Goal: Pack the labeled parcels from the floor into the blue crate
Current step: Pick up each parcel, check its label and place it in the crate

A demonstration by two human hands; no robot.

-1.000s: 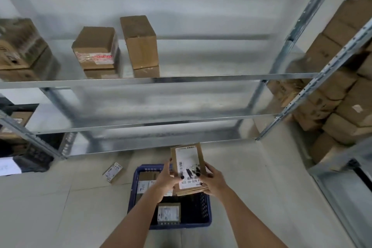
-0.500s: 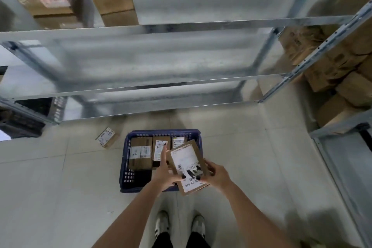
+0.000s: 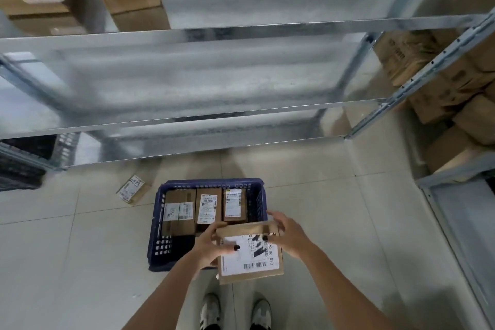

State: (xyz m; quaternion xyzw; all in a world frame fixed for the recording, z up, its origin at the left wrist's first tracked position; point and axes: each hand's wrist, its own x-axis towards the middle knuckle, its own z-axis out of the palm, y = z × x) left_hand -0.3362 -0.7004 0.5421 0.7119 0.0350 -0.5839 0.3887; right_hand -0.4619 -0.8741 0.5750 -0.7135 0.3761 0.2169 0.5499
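Nearest, both hands grip one labelled parcel (image 3: 250, 253) above the near right corner of the blue crate (image 3: 160, 220): the left hand (image 3: 211, 245) clasps its left edge with the thumb laid across the white label, and the right hand (image 3: 288, 234) holds its far right corner. The parcel hangs label-up over the crate's near rim and the floor in front of the person's shoes (image 3: 235, 309), not yet set down.

Inside the crate, three labelled parcels (image 3: 207, 209) lie side by side along the far wall. The near half looks bare, so there seems ample room for the held one. By my reckoning the packing is well along but unfinished: one small parcel (image 3: 133, 189) lies on the tiles just beyond the crate's far left corner.

Farther off, the metal shelving (image 3: 187, 120) overhangs the floor behind the crate, limiting headroom when reaching that way; open tile lies on either side.
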